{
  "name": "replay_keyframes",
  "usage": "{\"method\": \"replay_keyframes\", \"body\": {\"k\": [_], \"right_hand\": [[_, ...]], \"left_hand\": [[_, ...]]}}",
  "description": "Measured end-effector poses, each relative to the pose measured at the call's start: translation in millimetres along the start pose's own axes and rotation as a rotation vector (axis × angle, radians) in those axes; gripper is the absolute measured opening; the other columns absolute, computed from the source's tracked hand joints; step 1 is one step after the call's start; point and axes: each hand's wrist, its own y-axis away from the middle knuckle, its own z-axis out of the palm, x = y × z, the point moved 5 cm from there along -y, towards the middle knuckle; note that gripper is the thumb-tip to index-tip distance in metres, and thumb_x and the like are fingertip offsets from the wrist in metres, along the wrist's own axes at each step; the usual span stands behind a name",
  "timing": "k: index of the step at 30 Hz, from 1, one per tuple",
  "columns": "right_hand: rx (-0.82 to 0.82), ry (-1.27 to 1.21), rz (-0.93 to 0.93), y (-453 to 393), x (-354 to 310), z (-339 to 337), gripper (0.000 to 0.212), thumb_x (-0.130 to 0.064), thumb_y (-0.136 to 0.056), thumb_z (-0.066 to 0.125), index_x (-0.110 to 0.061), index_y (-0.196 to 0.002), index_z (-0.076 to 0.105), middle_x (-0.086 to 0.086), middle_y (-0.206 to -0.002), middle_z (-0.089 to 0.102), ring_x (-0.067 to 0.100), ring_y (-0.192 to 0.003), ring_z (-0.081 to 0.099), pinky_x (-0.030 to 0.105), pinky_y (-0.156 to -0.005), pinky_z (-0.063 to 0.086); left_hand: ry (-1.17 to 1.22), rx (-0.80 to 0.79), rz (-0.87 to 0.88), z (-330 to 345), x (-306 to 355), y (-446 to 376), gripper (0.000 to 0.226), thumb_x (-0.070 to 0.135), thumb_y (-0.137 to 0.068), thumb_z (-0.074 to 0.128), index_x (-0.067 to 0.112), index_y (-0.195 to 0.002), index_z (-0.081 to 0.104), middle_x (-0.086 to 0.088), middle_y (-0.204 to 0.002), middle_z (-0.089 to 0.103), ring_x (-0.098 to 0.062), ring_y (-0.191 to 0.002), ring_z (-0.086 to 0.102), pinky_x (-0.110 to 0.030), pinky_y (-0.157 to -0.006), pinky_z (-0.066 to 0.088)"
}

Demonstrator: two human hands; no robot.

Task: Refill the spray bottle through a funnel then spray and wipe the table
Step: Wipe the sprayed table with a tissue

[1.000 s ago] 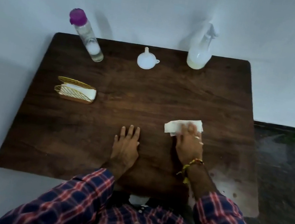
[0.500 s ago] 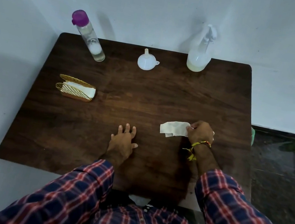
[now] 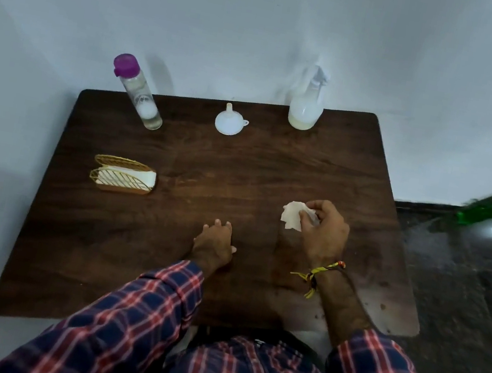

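A dark wooden table (image 3: 178, 266) fills the middle of the view. My right hand (image 3: 324, 229) is lifted a little above its right half, fingers closed on a crumpled white tissue (image 3: 291, 215). My left hand (image 3: 215, 242) rests flat on the wood near the front, holding nothing. At the back edge stand a white spray bottle (image 3: 306, 105) with cloudy liquid, a white funnel (image 3: 230, 121) lying mouth down, and a clear bottle with a purple cap (image 3: 138, 91).
A gold wire holder with white napkins (image 3: 123, 177) sits on the table's left half. A white wall runs behind and to the left. On the dark floor at the right lies a green bottle (image 3: 483, 211).
My right hand has gathered the tissue from flat on the table into a crumpled bunch and raised it. My left hand stayed in place. The head camera shifted.
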Motion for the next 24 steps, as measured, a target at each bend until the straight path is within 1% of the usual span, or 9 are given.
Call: {"method": "replay_keyframes", "body": {"k": [2, 3, 4, 5, 8, 13, 17, 21, 24], "right_hand": [[0.065, -0.002, -0.007, 6, -1, -14, 0.013, -0.014, -0.079, 0.074, -0.017, -0.091, 0.070, 0.001, -0.089, 0.074, 0.021, -0.086, 0.068, 0.023, -0.075, 0.050], [0.098, 0.004, 0.003, 9, 0, -21, 0.012, -0.014, -0.078, 0.074, -0.018, -0.089, 0.070, 0.000, -0.087, 0.073, 0.023, -0.086, 0.067, 0.028, -0.076, 0.053], [0.128, 0.008, 0.025, 14, 4, -31, 0.011, -0.014, -0.077, 0.074, -0.019, -0.087, 0.070, -0.001, -0.086, 0.072, 0.024, -0.085, 0.067, 0.033, -0.078, 0.054], [0.153, 0.001, 0.047, 17, 8, -40, 0.011, -0.014, -0.077, 0.074, -0.019, -0.085, 0.069, -0.002, -0.084, 0.072, 0.023, -0.084, 0.066, 0.036, -0.078, 0.055], [0.226, -0.034, 0.101, 25, 24, -73, 0.009, -0.014, -0.077, 0.074, -0.017, -0.084, 0.069, -0.002, -0.081, 0.072, 0.016, -0.078, 0.068, 0.037, -0.075, 0.057], [0.352, -0.097, 0.215, 13, 62, -126, 0.009, -0.016, -0.078, 0.075, -0.018, -0.084, 0.069, -0.002, -0.078, 0.072, 0.013, -0.075, 0.069, 0.040, -0.071, 0.059], [0.425, -0.223, 0.277, -19, 106, -160, 0.009, -0.014, -0.079, 0.073, -0.014, -0.087, 0.070, 0.001, -0.079, 0.073, 0.017, -0.071, 0.071, 0.043, -0.062, 0.061], [0.449, -0.288, 0.350, -67, 161, -189, 0.009, -0.008, -0.082, 0.070, -0.014, -0.088, 0.069, 0.004, -0.081, 0.073, 0.018, -0.073, 0.072, 0.043, -0.062, 0.061], [0.414, -0.303, 0.423, -116, 209, -203, 0.011, -0.006, -0.081, 0.070, -0.016, -0.087, 0.069, 0.005, -0.083, 0.073, 0.018, -0.075, 0.072, 0.044, -0.062, 0.061]], "left_hand": [[0.043, 0.081, 0.039, -6, 6, 0, 0.054, 0.038, -0.092, 0.057, 0.018, -0.140, 0.042, -0.012, -0.148, 0.040, -0.032, -0.133, 0.041, -0.047, -0.106, 0.041], [0.053, 0.113, 0.071, -8, 10, 2, 0.051, 0.039, -0.092, 0.056, 0.019, -0.138, 0.044, -0.011, -0.143, 0.046, -0.030, -0.129, 0.045, -0.047, -0.105, 0.042], [0.057, 0.124, 0.113, -6, 18, 4, 0.052, 0.038, -0.093, 0.055, 0.020, -0.141, 0.042, -0.009, -0.143, 0.046, -0.029, -0.131, 0.044, -0.046, -0.106, 0.041], [0.058, 0.127, 0.161, -3, 27, 6, 0.054, 0.037, -0.095, 0.054, 0.020, -0.144, 0.038, -0.008, -0.147, 0.042, -0.028, -0.135, 0.040, -0.047, -0.110, 0.037], [0.082, 0.110, 0.319, 4, 66, 15, 0.057, 0.034, -0.097, 0.051, 0.021, -0.148, 0.031, -0.005, -0.156, 0.030, -0.025, -0.144, 0.025, -0.044, -0.118, 0.025], [0.039, 0.130, 0.529, 10, 155, 17, 0.059, 0.033, -0.098, 0.051, 0.019, -0.150, 0.028, -0.004, -0.158, 0.026, -0.025, -0.147, 0.020, -0.041, -0.120, 0.019], [0.010, 0.145, 0.573, 12, 239, -1, 0.064, 0.034, -0.096, 0.053, 0.019, -0.151, 0.025, -0.006, -0.160, 0.021, -0.026, -0.148, 0.015, -0.041, -0.120, 0.018], [-0.008, 0.218, 0.582, 8, 321, -39, 0.066, 0.038, -0.097, 0.050, 0.014, -0.152, 0.023, -0.011, -0.160, 0.017, -0.030, -0.148, 0.011, -0.043, -0.120, 0.015], [-0.065, 0.302, 0.590, 8, 377, -76, 0.064, 0.042, -0.098, 0.044, 0.012, -0.151, 0.023, -0.013, -0.160, 0.017, -0.030, -0.148, 0.010, -0.044, -0.120, 0.012]]}}
